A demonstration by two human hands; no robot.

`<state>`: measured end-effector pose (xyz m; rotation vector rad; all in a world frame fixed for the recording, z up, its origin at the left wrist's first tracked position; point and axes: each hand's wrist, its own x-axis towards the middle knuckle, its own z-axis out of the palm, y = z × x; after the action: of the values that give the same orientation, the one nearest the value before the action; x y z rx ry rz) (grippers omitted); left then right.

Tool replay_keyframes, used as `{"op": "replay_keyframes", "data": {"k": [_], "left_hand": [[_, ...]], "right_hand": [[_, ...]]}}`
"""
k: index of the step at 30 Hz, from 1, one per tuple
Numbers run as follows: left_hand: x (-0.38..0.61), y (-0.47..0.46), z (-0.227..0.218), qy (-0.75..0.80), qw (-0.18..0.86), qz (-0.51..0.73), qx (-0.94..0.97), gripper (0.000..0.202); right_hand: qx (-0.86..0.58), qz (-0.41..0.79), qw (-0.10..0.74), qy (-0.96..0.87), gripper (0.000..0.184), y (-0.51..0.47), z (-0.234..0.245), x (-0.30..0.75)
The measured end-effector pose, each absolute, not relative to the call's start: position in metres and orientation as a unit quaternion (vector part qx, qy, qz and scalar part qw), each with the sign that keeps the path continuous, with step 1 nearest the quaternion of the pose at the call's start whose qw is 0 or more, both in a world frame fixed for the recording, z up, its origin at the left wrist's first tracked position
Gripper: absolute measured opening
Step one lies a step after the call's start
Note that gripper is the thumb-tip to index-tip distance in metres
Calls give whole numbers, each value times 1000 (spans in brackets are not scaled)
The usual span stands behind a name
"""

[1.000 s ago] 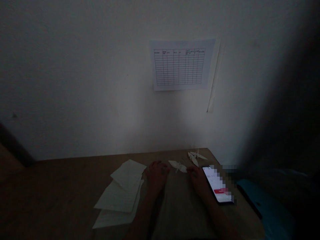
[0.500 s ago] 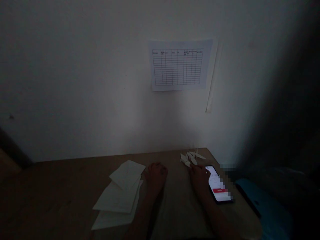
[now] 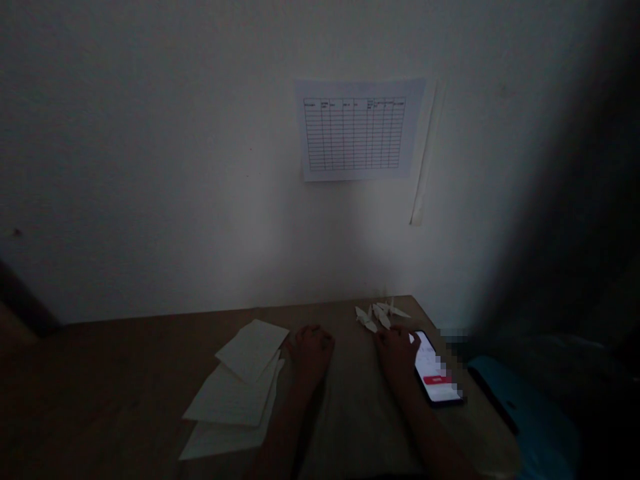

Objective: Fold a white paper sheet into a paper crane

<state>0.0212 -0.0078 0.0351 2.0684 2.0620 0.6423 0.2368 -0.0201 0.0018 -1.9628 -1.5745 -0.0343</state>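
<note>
My left hand (image 3: 311,353) rests palm down on the table, its fingers loosely bent and apart, with nothing visible in it. Just left of it lie several overlapping sheets of pale paper (image 3: 233,397); the topmost smaller sheet (image 3: 254,348) nearly meets its outer fingers. On the right, my right hand (image 3: 397,350) also lies palm down with fingers slightly apart. Its fingertips are close by several small folded paper cranes (image 3: 382,317), and dim light hides whether they touch. A lit phone (image 3: 434,373) lies against that hand's right side, partly covered by the fingers.
The brown table (image 3: 150,373) meets a pale wall (image 3: 200,167) at its back edge. Taped to the wall is a printed grid sheet (image 3: 357,137). Beyond the table's right edge sits a blue object (image 3: 535,413), possibly a chair. The room is dark.
The view has shifted very slightly. Both hands stay in nearly the same places, and the papers, cranes and phone show no clear movement of their own.
</note>
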Motion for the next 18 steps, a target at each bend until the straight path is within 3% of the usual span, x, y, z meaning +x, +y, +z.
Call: {"op": "replay_keyframes", "data": {"k": [10,18], "left_hand": [[22,-6,30,685,74,222,690,20],[9,0,28,705,25,228,671,23]], "right_hand": [[-695,-3,304,-651,37,-21,-6,235],[-698,-66,312,-641,31,-16,-19,239]]}}
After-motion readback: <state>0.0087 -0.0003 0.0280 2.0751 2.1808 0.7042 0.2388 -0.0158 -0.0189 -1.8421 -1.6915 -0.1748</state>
